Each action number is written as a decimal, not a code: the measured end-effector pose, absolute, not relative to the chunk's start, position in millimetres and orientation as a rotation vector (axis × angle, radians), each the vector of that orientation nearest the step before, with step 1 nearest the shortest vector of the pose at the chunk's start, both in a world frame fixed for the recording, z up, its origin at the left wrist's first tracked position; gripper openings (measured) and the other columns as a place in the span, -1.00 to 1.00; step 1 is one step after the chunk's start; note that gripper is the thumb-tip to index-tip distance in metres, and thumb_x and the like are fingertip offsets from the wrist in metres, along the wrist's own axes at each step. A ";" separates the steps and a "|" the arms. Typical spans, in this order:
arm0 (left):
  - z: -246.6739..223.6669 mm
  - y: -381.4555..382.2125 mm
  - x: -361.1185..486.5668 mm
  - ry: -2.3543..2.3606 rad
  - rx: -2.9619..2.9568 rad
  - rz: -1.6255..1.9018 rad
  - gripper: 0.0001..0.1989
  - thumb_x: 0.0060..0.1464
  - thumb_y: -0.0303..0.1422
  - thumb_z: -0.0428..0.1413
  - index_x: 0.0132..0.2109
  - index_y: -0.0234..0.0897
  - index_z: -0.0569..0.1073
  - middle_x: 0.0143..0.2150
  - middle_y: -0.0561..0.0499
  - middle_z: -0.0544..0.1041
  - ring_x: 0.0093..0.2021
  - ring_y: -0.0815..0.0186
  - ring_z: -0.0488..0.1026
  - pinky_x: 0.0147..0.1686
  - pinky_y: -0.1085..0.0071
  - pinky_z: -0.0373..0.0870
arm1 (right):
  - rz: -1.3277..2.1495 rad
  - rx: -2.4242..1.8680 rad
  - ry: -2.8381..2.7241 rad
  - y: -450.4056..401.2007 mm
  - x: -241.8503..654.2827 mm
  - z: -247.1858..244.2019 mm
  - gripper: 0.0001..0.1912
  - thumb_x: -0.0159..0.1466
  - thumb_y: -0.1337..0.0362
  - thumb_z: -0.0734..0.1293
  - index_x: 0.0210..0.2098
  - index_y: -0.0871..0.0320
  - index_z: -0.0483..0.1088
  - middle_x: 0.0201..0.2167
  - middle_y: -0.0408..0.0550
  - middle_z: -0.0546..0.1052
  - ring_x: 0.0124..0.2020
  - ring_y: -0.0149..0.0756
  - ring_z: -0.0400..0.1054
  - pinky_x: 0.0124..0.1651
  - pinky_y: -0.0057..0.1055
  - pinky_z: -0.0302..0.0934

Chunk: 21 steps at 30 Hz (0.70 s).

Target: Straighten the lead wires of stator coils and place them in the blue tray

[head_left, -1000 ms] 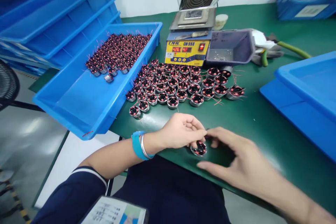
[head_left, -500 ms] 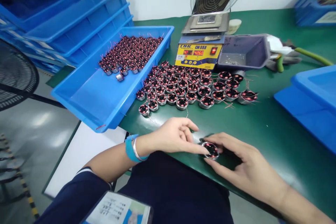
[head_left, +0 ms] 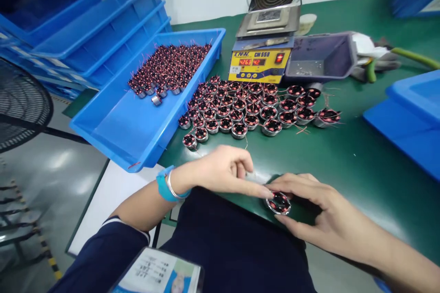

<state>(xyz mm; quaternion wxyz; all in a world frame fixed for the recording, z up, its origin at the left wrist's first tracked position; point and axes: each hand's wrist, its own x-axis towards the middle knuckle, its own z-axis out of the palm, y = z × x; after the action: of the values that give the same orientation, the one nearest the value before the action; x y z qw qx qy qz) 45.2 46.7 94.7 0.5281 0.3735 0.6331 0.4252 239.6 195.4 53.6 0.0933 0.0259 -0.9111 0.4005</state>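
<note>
Between the thumb and fingers of my right hand [head_left: 319,206] a round metal-rimmed coil part [head_left: 279,203] is gripped at the table's front edge. The thumb of my left hand [head_left: 228,171] reaches to the left rim of that part, while its other fingers are curled and apart from the thumb. Similar coil parts [head_left: 239,130] with red windings and loose wire ends stand in rows on the green table beyond my hands. Many more coils [head_left: 172,66] are packed at the back of a blue tray [head_left: 127,123].
A yellow soldering unit [head_left: 257,65] with red digits stands behind the rows, beside a purple bin [head_left: 319,55]. Stacked blue trays [head_left: 99,32] are at left, above a black fan [head_left: 22,105]. Another blue tray [head_left: 412,123] lies at right.
The view has shifted slightly. My left fingers are curled in more, and the thumb still meets the coil part. The part stays in my right hand, whose fingers have closed a little.
</note>
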 end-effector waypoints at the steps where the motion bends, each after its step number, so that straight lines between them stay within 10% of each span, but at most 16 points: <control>1: 90.7 46.2 49.7 1.451 0.895 0.959 -0.53 -0.22 -0.09 0.46 -0.49 -0.33 0.42 -0.63 0.16 0.36 -0.59 0.51 0.28 -0.60 0.59 0.16 | 1.185 0.091 -2.699 195.5 239.4 52.7 -0.79 0.27 0.22 0.35 -0.11 0.05 0.53 -0.24 -0.01 0.64 -0.26 -0.18 0.55 -0.17 -0.26 0.43; 8: 88.9 51.5 35.8 1.261 0.843 0.909 -0.52 -0.11 -0.05 0.40 -0.56 -0.34 0.41 -0.66 0.11 0.39 -0.70 0.55 0.16 -0.69 0.57 0.03 | 1.126 0.138 -2.656 195.9 239.9 50.1 -0.81 0.30 0.28 0.34 -0.10 0.04 0.50 -0.25 -0.05 0.63 -0.27 -0.24 0.54 -0.18 -0.33 0.39; 14: 85.5 47.7 35.3 1.297 0.753 1.048 -0.52 -0.14 -0.08 0.41 -0.57 -0.34 0.39 -0.68 0.11 0.39 -0.74 0.57 0.16 -0.71 0.59 0.05 | 0.872 -0.082 -2.654 173.0 237.5 38.8 -0.37 0.13 -0.14 0.50 0.02 0.11 0.39 -0.18 0.03 0.60 -0.26 -0.15 0.51 -0.20 -0.22 0.30; 21: 84.4 40.3 33.0 1.265 0.784 1.070 -0.52 -0.08 -0.04 0.37 -0.55 -0.33 0.38 -0.66 0.12 0.39 -0.73 0.55 0.21 -0.73 0.60 0.09 | 0.808 -0.140 -2.534 138.6 208.8 38.1 -0.79 0.34 0.11 0.38 -0.24 0.10 0.35 -0.39 -0.16 0.54 -0.36 -0.30 0.47 -0.20 -0.29 0.17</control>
<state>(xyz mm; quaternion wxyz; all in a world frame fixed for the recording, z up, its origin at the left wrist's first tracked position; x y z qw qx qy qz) 33.0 40.3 84.4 0.6087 0.3395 0.5477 0.4630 208.8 138.6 38.1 0.2369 -0.0509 -0.9244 0.2946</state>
